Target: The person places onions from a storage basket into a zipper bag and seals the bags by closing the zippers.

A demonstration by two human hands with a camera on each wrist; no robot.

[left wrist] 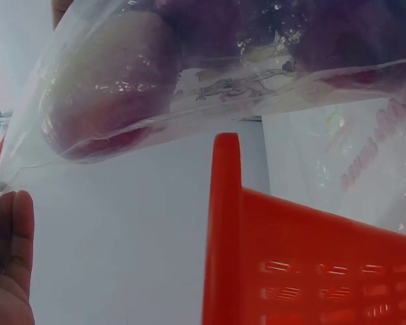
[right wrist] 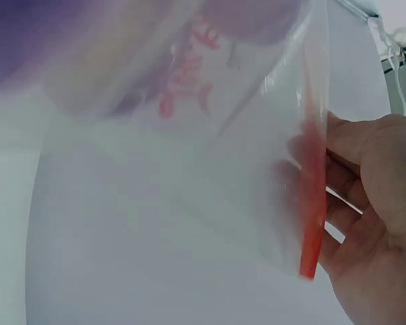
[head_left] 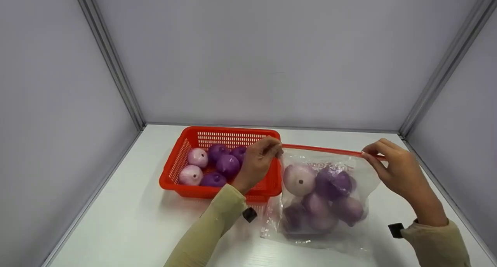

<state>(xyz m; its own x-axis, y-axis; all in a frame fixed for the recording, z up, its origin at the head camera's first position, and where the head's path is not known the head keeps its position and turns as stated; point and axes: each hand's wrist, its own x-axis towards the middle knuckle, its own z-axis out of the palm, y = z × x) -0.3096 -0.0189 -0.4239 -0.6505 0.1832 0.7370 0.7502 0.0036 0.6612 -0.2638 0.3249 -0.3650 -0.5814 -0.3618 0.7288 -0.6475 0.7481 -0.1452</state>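
A clear zip bag with a red zip strip along its top and red print holds several onions, purple and pale. My left hand pinches the bag's upper left corner, over the basket's right side. At the strip's right end, my right hand grips it between thumb and fingers. The strip is stretched straight between both hands. In the right wrist view, the fingers of that hand show partly through the film behind the red strip. The left wrist view shows the bag's underside with onions inside.
A red plastic basket with slotted walls stands left of the bag, holding several purple and pale onions. White tabletop extends around them. Grey-white panels with metal corner posts enclose the back and sides.
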